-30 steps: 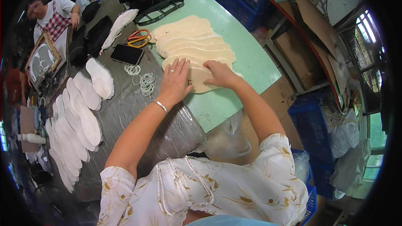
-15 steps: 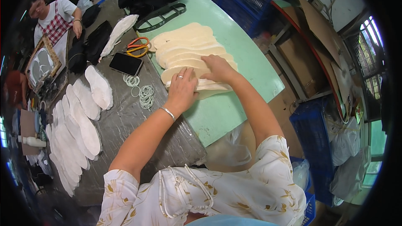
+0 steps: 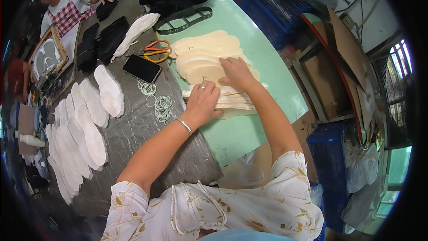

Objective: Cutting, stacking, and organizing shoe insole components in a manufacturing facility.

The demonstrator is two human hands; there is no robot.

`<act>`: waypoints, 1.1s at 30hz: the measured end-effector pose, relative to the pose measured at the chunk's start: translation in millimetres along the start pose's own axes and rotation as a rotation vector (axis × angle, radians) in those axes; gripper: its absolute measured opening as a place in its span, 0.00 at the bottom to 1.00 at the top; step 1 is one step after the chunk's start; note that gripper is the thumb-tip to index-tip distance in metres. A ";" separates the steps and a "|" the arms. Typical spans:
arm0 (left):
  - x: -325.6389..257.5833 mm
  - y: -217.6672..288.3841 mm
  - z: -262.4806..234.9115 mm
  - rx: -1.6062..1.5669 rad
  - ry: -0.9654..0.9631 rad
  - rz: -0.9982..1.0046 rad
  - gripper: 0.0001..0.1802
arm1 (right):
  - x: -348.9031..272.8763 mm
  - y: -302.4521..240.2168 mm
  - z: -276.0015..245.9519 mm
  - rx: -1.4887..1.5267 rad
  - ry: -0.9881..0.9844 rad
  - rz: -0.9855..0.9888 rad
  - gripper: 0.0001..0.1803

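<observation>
Two bare hands; cream, flat, sole-shaped pieces, too overlapped to count, lie beneath the fingers on one pale green tabletop; the left hand's fingers sit together against the near pieces, any pinch hidden; the right hand touches middle ones, thumb spread from fingers.

A pale green tabletop with a glossy sheen meets a dark grey, plastic-covered worktop on its left. Blue plastic crates stand beyond the green top's far edge. To the right, brown floor shows beside a shelf unit, against which cardboard sheets lean; another blue crate stands nearer. Behind rises a whitish wall with a dark cable. Bright daylight glares through a barred window, above a greenish pane.
</observation>
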State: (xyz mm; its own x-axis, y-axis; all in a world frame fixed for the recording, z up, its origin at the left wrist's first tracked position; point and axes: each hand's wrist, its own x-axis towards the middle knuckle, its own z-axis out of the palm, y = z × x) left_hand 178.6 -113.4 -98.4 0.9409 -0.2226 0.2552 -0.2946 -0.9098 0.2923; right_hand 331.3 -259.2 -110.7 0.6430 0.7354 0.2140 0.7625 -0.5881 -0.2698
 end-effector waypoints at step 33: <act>23.5 -3.5 -13.3 0.225 -0.320 0.041 0.64 | 117.1 39.1 -1.9 0.316 -0.326 -0.077 0.43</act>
State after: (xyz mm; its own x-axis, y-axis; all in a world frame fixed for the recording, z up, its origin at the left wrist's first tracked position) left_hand 199.5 -110.8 -81.2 0.9441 -0.3263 -0.0481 -0.3227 -0.9440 0.0691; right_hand 436.5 -196.7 -94.4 0.4902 0.8703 -0.0479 0.7153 -0.4330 -0.5485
